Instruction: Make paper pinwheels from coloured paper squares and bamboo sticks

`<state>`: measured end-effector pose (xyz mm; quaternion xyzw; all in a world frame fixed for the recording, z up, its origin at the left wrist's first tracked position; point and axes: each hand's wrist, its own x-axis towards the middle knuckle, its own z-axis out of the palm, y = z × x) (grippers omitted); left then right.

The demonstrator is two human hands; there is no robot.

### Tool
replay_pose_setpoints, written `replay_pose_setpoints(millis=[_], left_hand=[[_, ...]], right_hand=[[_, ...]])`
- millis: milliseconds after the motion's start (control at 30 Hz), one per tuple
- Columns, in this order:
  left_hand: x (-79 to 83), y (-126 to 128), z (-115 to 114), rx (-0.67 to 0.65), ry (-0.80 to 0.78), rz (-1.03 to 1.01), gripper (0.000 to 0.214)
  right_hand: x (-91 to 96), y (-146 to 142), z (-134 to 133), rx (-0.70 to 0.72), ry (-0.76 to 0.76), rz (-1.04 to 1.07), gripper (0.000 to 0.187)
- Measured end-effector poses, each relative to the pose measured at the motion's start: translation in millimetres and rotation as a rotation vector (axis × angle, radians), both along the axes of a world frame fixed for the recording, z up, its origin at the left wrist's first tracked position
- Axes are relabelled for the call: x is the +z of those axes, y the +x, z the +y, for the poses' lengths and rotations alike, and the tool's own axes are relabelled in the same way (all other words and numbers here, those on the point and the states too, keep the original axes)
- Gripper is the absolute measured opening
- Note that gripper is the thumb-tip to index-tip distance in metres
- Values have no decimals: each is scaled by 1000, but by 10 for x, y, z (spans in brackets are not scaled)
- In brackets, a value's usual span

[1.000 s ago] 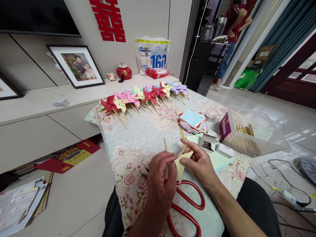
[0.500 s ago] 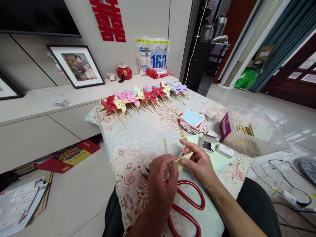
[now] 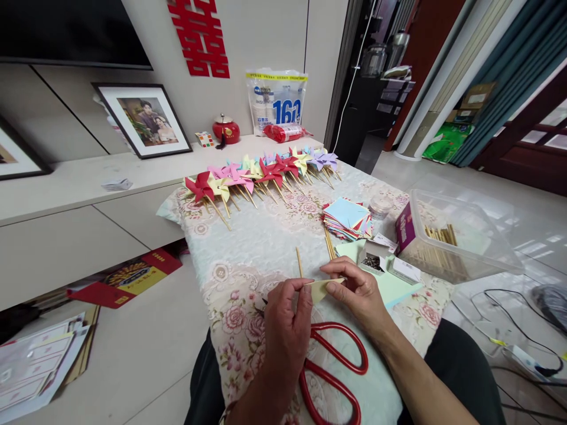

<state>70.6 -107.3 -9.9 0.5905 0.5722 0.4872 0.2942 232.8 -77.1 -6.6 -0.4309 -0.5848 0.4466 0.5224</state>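
Observation:
My left hand [image 3: 287, 330] and my right hand [image 3: 358, 295] meet over the flowered cloth [image 3: 261, 248], both pinching a folded pale yellow paper [image 3: 322, 288]. The left fingers grip its left tip, the right fingers press along its top edge. A thin wooden stick [image 3: 299, 261] stands up just behind my left fingers; whether the left hand grips it is unclear. Red-handled scissors [image 3: 336, 369] lie on the cloth under my wrists.
A row of several coloured paper pinwheels [image 3: 261, 171] lies at the far end. A stack of coloured paper squares [image 3: 348, 218], a small box of pins [image 3: 374, 262] and a clear plastic tub of sticks [image 3: 447, 236] sit to the right. Cables [image 3: 509, 319] lie on the floor.
The yellow paper has been folded flatter, from a hanging triangle to a narrow strip. Both hands closed in on it. A person at the far doorway has gone from view.

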Motion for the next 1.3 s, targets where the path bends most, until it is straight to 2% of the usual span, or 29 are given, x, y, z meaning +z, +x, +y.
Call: replay_pose_setpoints(millis=[67, 233, 367, 500, 667, 767, 833, 900, 1033, 1100, 1200, 1300], left_hand=[[-2, -4, -3, -7, -26, 0, 24], [-31, -2, -37, -8, -45, -20, 24], [-66, 21, -85, -14, -102, -58, 35], [-37, -1, -125, -36, -136, -76, 27], [47, -149, -203, -100, -135, 43, 28], [59, -223, -264, -107, -117, 64, 31], [42, -234, -300, -61, -125, -21, 37], [18, -215, -329, -44, -158, -189, 45], [15, -154, -385, -128, -323, -658, 48], [33, -138, -413, -149, -383, -829, 47], [23, -136, -450, -123, -364, -909, 45], [-34, -155, -488, -97, -284, -855, 48]], right_hand=[[5, 6, -4, 50, -14, -23, 12], [-11, 14, -9, 32, -35, -26, 15], [-48, 19, -9, 22, -54, 63, 16], [-58, 38, -37, 75, -69, 65, 18], [15, 50, -140, 163, -88, -79, 19], [56, 7, -218, 151, -58, -209, 22], [55, -41, -269, 93, -88, -188, 23], [30, -96, -319, 35, -148, -84, 24], [-40, -206, -428, -38, -218, 96, 25], [-66, -257, -487, -70, -236, 147, 24], [-90, -326, -566, -83, -277, 227, 23], [-106, -378, -623, -64, -317, 290, 23]])
